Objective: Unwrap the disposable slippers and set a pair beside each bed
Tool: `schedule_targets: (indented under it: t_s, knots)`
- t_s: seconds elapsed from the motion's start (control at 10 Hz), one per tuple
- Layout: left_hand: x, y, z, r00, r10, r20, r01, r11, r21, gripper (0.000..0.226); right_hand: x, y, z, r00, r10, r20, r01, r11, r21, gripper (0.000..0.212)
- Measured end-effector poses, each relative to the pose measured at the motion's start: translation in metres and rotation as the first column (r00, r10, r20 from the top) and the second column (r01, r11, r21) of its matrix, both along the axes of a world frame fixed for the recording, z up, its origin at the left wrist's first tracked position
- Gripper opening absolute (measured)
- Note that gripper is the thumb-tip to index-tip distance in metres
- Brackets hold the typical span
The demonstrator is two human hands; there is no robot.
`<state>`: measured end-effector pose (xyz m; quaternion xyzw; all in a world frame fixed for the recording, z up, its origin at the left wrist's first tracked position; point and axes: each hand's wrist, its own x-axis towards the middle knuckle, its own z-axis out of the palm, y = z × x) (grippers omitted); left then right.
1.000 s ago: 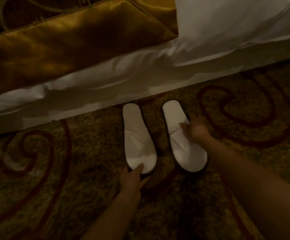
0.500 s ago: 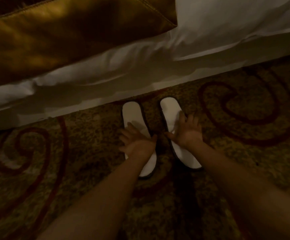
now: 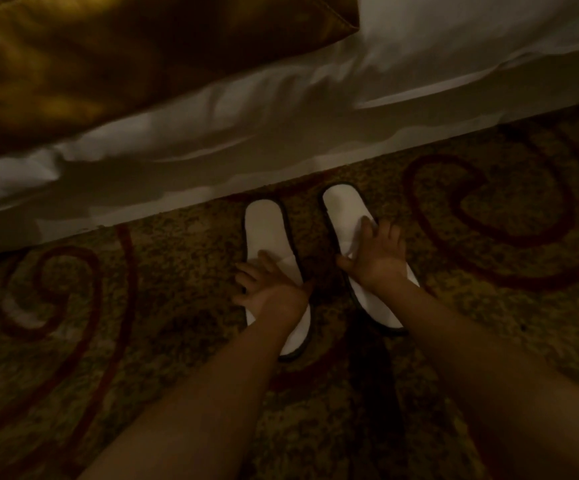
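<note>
Two white disposable slippers with dark edging lie side by side on the carpet, their far ends close to the bed's side. My left hand (image 3: 270, 285) rests flat, fingers spread, on the middle of the left slipper (image 3: 265, 227). My right hand (image 3: 376, 252) lies on the right slipper (image 3: 344, 207), fingers spread over its upper strap, thumb at its inner edge. Neither hand lifts a slipper; both press down on them. The slippers' near halves are partly covered by my hands and forearms.
The bed's white sheet (image 3: 281, 133) runs diagonally across the top, with a gold satin runner (image 3: 108, 64) hanging over it at the upper left. A brown carpet with dark red swirls (image 3: 489, 220) covers the floor all around the slippers.
A second ago my left hand touched the left slipper's near end and my right hand its slipper's side. Both hands have since moved onto the slippers' tops. The camera has come slightly closer.
</note>
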<state>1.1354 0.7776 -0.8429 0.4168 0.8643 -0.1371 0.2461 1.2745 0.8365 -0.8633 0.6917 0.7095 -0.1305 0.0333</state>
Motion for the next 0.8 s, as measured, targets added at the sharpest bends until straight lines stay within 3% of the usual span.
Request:
schedule_targets:
  t_s: [0.6,0.7,0.8]
  knots:
    - [-0.003,-0.014,-0.004,1.0,0.016,-0.007,-0.016,0.998,0.064,0.113,0.004,0.005,-0.001,0.999,-0.026,-0.024,0.025,0.999,-0.046,0.096]
    - [-0.006,-0.014,0.0,0.999,0.031,0.043,-0.035,0.995,0.092,0.108,0.006,0.008,0.002,0.996,-0.049,-0.069,0.042,0.995,-0.096,0.097]
    - [-0.015,-0.008,0.016,0.996,-0.014,0.086,-0.001,0.986,0.166,0.095,0.018,0.012,0.022,0.951,-0.203,-0.234,0.169,0.973,-0.158,0.092]
